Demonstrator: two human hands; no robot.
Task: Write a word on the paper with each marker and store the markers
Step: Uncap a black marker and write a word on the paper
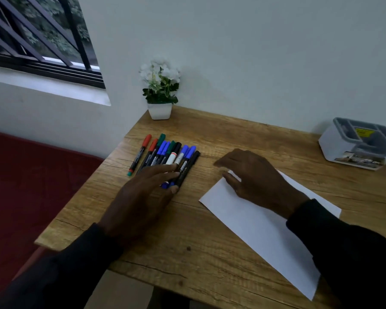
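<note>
Left grip [143, 195] lies flat over the markers [163, 150].

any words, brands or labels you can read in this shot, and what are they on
No text here is legible.
Print along the barrels of the markers: too small and blurred to read.
The yellow sticker inside the storage box: dark marks, unreadable.
The picture label on the box's front: blurred lettering, unreadable.
The paper: no writing on the visible part.
</note>
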